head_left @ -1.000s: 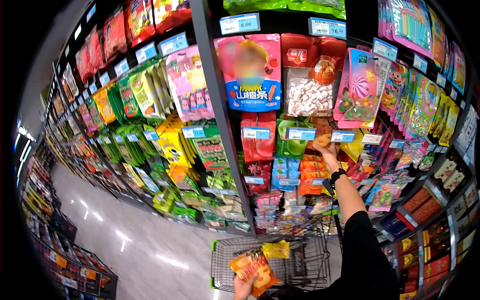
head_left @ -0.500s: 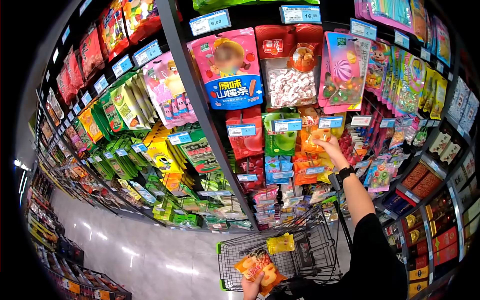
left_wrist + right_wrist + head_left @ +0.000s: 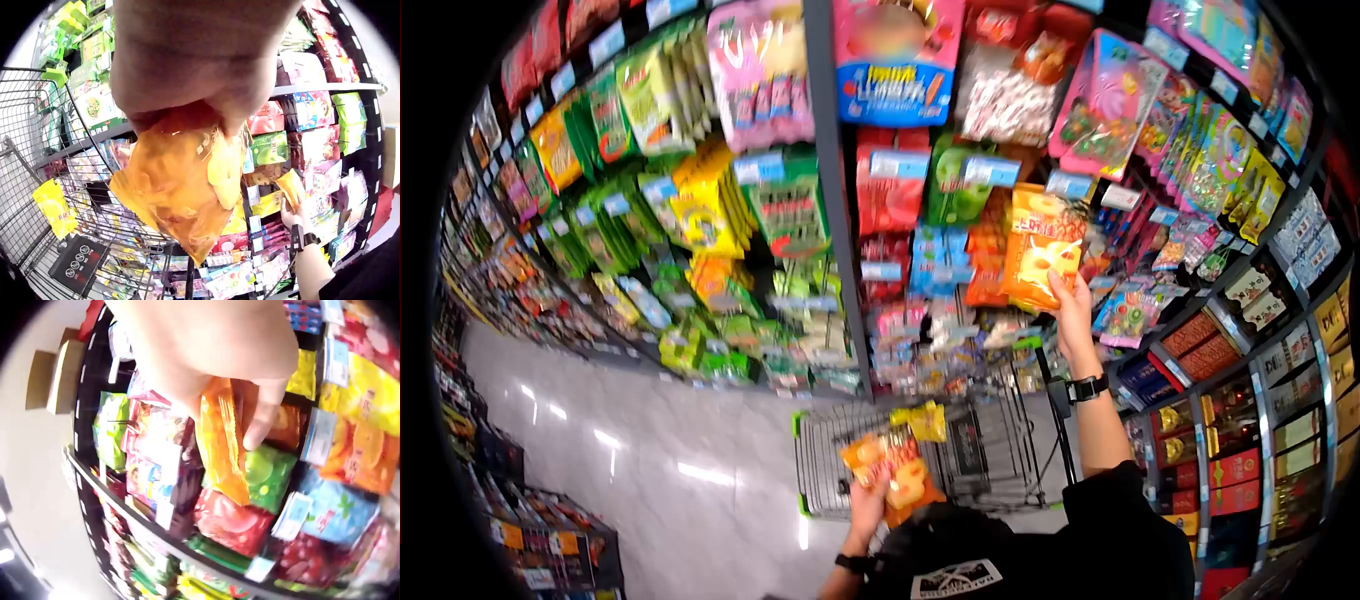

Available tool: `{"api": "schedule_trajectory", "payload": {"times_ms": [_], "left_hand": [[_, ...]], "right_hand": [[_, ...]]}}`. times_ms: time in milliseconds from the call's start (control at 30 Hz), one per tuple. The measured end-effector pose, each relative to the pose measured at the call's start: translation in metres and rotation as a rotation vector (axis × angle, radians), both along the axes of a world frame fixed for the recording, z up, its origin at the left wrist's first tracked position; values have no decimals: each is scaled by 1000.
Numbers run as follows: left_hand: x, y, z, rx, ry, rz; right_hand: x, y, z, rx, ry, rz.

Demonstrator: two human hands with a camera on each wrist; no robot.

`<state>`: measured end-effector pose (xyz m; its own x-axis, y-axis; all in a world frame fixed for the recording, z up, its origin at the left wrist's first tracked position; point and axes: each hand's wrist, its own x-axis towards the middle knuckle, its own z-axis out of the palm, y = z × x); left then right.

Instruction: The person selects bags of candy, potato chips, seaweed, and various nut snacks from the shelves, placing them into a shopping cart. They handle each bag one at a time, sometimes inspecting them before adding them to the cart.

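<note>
My right hand (image 3: 1072, 305) pinches an orange candy bag (image 3: 1045, 245) by its lower edge, held up in front of the hanging racks. In the right wrist view this bag (image 3: 222, 444) appears side-on between thumb and fingers. Low over the shopping cart, my left hand (image 3: 868, 505) grips another orange candy bag (image 3: 890, 465) printed with yellow rings. The left wrist view shows that bag (image 3: 187, 181) hanging below the hand, its top edge hidden by the fingers. Inside the cart (image 3: 968, 445) lies a small yellow packet (image 3: 925, 422).
Racks of hanging snack bags rise ahead, among them a green bag (image 3: 958, 180) and a red bag (image 3: 892, 185). A dark upright post (image 3: 837, 200) divides the racks. Boxed goods (image 3: 1235, 480) fill shelves at the right. Grey floor (image 3: 650, 440) stretches to the left.
My right hand has drawn the orange candy bag off the rack and down toward me. The left hand keeps its bag over the cart. The head view has tipped downward.
</note>
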<state>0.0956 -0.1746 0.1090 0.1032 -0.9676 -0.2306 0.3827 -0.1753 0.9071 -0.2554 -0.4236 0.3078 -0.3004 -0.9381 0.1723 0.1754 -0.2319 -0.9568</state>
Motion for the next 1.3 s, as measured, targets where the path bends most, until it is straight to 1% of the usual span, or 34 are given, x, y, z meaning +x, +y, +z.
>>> {"api": "schedule_trajectory", "payload": {"times_ms": [33,100,133,167,233,300,367,433,467,500,533,567,633,667,700,767,800,900,933,967,1033,1067,1100,1133,1167,1200,1233,1267,1300], "left_hand": [[3,1,4,30,36,-4],[7,-4,2,-3,77,33],[10,-8,2,22,140,28],[12,-9,2,52,206,27],[13,-17,14,88,250,41],[12,-21,16,108,231,63],[14,-19,-6,124,238,57],[12,-11,-6,164,220,110],[11,-6,-13,165,246,88],[10,-1,-19,163,273,65],[10,2,-24,171,280,74],[13,5,-29,165,356,85],[18,8,-35,150,506,107],[23,11,-40,119,193,47],[28,12,-42,132,193,50],[37,9,-47,162,198,19],[39,8,-46,187,225,37],[49,6,-67,218,238,34],[51,5,-73,224,268,32],[52,5,-84,237,266,35],[56,7,-127,276,231,41],[58,12,-158,287,226,42],[63,17,-193,379,121,80],[72,18,-211,472,17,119],[82,22,-228,479,11,126],[94,23,-240,571,-483,-55],[101,26,-251,646,-975,-249],[103,33,-262,662,-976,-245],[104,41,-272,609,-1116,-229]], "right_hand": [[12,16,3,-68,3,83],[32,33,-3,-107,27,124],[47,45,-7,-77,-17,98],[67,63,-8,-13,-116,142],[98,103,-26,136,-206,317],[119,142,-71,340,-173,409],[146,177,-96,509,-65,529],[162,195,-138,450,80,592],[173,203,-145,382,175,525],[175,211,-153,500,62,543],[175,216,-168,586,-33,531],[176,222,-182,671,-131,515],[180,232,-196,689,-111,555],[185,235,-206,709,-96,595],[189,236,-209,722,-99,597],[195,237,-216,648,-35,736],[198,238,-219,661,-39,736],[211,236,-235,823,-58,686],[217,235,-242,824,-32,680],[220,230,-250,837,-38,683],[226,214,-281,941,-65,881],[230,209,-303,962,-23,848],[235,201,-324,966,-32,854],[239,194,-344,998,-57,756],[244,186,-366,1027,-79,661],[246,178,-397,1058,-111,547],[249,167,-416,1132,-261,453],[253,156,-437,1163,-403,395],[251,149,-475,1191,-544,336]]}}
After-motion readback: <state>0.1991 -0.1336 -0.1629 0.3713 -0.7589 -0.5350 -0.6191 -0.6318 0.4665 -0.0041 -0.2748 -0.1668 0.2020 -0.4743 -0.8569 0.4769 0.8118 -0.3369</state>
